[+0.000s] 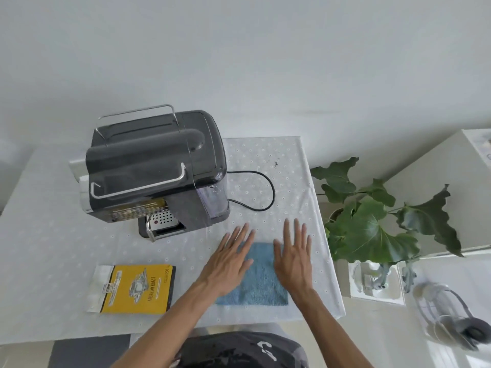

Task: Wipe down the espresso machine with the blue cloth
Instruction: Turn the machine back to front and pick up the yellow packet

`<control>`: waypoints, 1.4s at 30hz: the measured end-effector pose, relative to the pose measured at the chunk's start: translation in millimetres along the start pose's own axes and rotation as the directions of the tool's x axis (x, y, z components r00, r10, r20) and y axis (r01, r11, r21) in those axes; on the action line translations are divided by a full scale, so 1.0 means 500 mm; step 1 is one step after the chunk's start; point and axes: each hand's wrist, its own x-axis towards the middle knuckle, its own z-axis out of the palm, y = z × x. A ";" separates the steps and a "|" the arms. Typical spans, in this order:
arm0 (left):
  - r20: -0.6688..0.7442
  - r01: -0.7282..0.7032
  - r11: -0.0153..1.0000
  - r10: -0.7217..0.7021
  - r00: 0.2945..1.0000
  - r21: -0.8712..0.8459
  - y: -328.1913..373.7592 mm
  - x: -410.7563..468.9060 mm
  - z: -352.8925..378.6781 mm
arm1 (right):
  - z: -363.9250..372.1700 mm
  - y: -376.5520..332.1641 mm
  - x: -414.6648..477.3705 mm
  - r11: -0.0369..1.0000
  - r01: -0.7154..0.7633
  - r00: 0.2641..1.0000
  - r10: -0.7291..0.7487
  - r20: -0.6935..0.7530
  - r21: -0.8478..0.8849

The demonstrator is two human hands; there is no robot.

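My left hand [228, 261] and right hand [293, 257] lie flat, fingers straight (gripping nothing), apparently pressing the blue cloth [256, 277] on the table [53, 248], near the espresso machine [156, 171].

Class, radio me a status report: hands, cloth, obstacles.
Left hand and right hand open, flat over square blue microfibre cloth. Dark grey espresso machine untouched. Black power cord loops beside it.

Dark grey machine [156, 166]; blue cloth [261, 277] at its five o'clock; yellow-and-black bag [135, 288] at six; green plant [372, 224] at three; white tablecloth [53, 248] dotted with eyelets.
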 end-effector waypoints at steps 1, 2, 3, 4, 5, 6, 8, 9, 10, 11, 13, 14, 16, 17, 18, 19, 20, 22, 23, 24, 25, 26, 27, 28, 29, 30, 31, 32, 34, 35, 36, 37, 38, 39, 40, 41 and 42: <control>-0.090 -0.040 0.999 0.040 0.995 0.001 0.007 0.010 -0.055 | -0.039 -0.018 0.017 1.000 -0.020 0.998 0.021 -0.054 0.023; -0.165 -0.077 0.997 0.079 0.983 0.018 0.008 0.016 -0.111 | -0.080 -0.038 0.033 0.999 -0.031 0.995 0.035 -0.098 0.039; -0.227 -0.107 0.993 0.114 0.967 0.041 0.007 0.020 -0.168 | -0.122 -0.060 0.049 0.998 -0.038 0.989 0.045 -0.142 0.055; -0.273 -0.128 0.989 0.142 0.952 0.067 0.004 0.022 -0.223 | -0.166 -0.084 0.063 0.997 -0.041 0.982 0.053 -0.182 0.069; -0.304 -0.136 0.986 0.159 0.939 0.097 0.002 0.021 -0.271 | -0.210 -0.107 0.072 0.996 -0.042 0.974 0.058 -0.219 0.079; -0.333 -0.133 0.981 0.172 0.927 0.138 -0.002 0.019 -0.316 | -0.254 -0.135 0.082 0.996 -0.032 0.965 0.052 -0.257 0.082; -0.375 -0.126 0.972 0.193 0.907 0.197 -0.005 0.014 -0.387 | -0.326 -0.187 0.097 0.997 0.005 0.949 0.020 -0.315 0.079; -0.391 -0.131 0.969 0.206 0.897 0.210 -0.009 0.013 -0.414 | -0.355 -0.215 0.102 0.997 0.026 0.940 0.002 -0.341 0.076; -0.402 -0.136 0.966 0.217 0.890 0.220 -0.017 0.015 -0.437 | -0.377 -0.242 0.106 0.996 0.039 0.933 -0.009 -0.361 0.077; -0.415 -0.136 0.964 0.223 0.882 0.228 -0.028 0.017 -0.456 | -0.393 -0.267 0.108 0.996 0.050 0.927 -0.018 -0.375 0.076; -0.438 -0.116 0.967 0.208 0.874 0.228 -0.062 0.022 -0.487 | -0.407 -0.316 0.111 0.996 0.062 0.921 -0.034 -0.388 0.060; -0.445 -0.098 0.970 0.190 0.875 0.223 -0.085 0.023 -0.500 | -0.405 -0.340 0.111 0.997 0.060 0.921 -0.034 -0.388 0.055; -0.439 -0.058 0.973 0.155 0.885 0.225 -0.142 0.023 -0.519 | -0.385 -0.387 0.107 0.997 0.040 0.931 -0.014 -0.364 0.064; -0.425 -0.035 0.973 0.131 0.896 0.228 -0.175 0.022 -0.525 | -0.367 -0.413 0.101 0.996 0.025 0.941 0.003 -0.339 0.080; -0.403 -0.010 0.974 0.102 0.909 0.225 -0.210 0.020 -0.529 | -0.346 -0.440 0.092 0.995 0.010 0.952 0.022 -0.306 0.104; -0.372 0.016 0.976 0.066 0.926 0.215 -0.247 0.019 -0.533 | -0.323 -0.470 0.081 0.991 -0.009 0.961 0.045 -0.271 0.133; -0.333 0.047 0.978 0.025 0.943 0.205 -0.285 0.018 -0.537 | -0.299 -0.500 0.067 0.986 -0.030 0.967 0.071 -0.247 0.163; -0.243 0.105 0.975 -0.055 0.968 0.198 -0.358 0.015 -0.549 | -0.256 -0.562 0.036 0.976 -0.093 0.962 0.139 -0.235 0.196; -0.206 0.121 0.973 -0.079 0.975 0.198 -0.390 0.014 -0.558 | -0.234 -0.590 0.023 0.971 -0.130 0.960 0.173 -0.219 0.200; -0.184 0.123 0.972 -0.086 0.979 0.200 -0.417 0.014 -0.567 | -0.215 -0.616 0.013 0.964 -0.156 0.962 0.198 -0.189 0.216; -0.180 0.111 0.973 -0.074 0.981 0.205 -0.437 0.016 -0.577 | -0.199 -0.637 0.007 0.954 -0.167 0.964 0.211 -0.162 0.251; -0.191 0.085 0.973 -0.043 0.981 0.214 -0.450 0.020 -0.586 | -0.188 -0.654 0.005 0.939 -0.165 0.966 0.216 -0.142 0.302; -0.212 0.048 0.972 0.002 0.977 0.229 -0.455 0.025 -0.593 | -0.180 -0.668 0.007 0.910 -0.168 0.964 0.233 -0.131 0.378; -0.236 0.010 0.970 0.049 0.970 0.244 -0.455 0.030 -0.597 | -0.175 -0.681 0.011 0.868 -0.183 0.957 0.264 -0.117 0.462; -0.260 -0.023 0.967 0.091 0.961 0.252 -0.455 0.036 -0.597 | -0.172 -0.694 0.015 0.818 -0.213 0.946 0.309 -0.096 0.535; -0.279 -0.043 0.968 0.114 0.954 0.247 -0.453 0.041 -0.599 | -0.172 -0.707 0.019 0.765 -0.239 0.932 0.353 -0.080 0.599; -0.288 -0.055 0.971 0.123 0.950 0.231 -0.453 0.048 -0.601 | -0.174 -0.720 0.021 0.702 -0.252 0.916 0.396 -0.070 0.666; -0.287 -0.062 0.976 0.122 0.950 0.207 -0.454 0.056 -0.606 | -0.175 -0.733 0.021 0.634 -0.252 0.899 0.433 -0.067 0.731; -0.257 -0.077 0.982 0.120 0.959 0.171 -0.460 0.075 -0.616 | -0.172 -0.750 0.021 0.515 -0.239 0.871 0.488 -0.052 0.823; -0.240 -0.089 0.983 0.126 0.963 0.160 -0.463 0.084 -0.622 | -0.173 -0.754 0.021 0.472 -0.234 0.863 0.504 -0.043 0.850; -0.225 -0.102 0.985 0.131 0.965 0.138 -0.467 0.092 -0.627 | -0.175 -0.756 0.022 0.443 -0.232 0.857 0.515 -0.034 0.866; -0.225 -0.119 0.989 0.137 0.965 0.091 -0.470 0.098 -0.631 | -0.179 -0.754 0.024 0.423 -0.229 0.854 0.520 -0.028 0.877; -0.236 -0.129 0.991 0.132 0.963 0.030 -0.473 0.099 -0.634 | -0.183 -0.750 0.027 0.410 -0.227 0.852 0.523 -0.023 0.884; -0.254 -0.135 0.990 0.123 0.959 -0.027 -0.476 0.098 -0.636 | -0.187 -0.745 0.032 0.402 -0.222 0.852 0.523 -0.023 0.888; -0.267 -0.130 0.989 0.107 0.958 -0.072 -0.476 0.093 -0.640 | -0.194 -0.740 0.040 0.402 -0.216 0.852 0.522 -0.029 0.890; -0.285 -0.122 0.986 0.086 0.955 -0.113 -0.478 0.089 -0.641 | -0.204 -0.733 0.050 0.413 -0.213 0.853 0.520 -0.037 0.886; -0.308 -0.103 0.982 0.051 0.950 -0.156 -0.477 0.083 -0.645 | -0.218 -0.725 0.064 0.432 -0.212 0.856 0.515 -0.047 0.877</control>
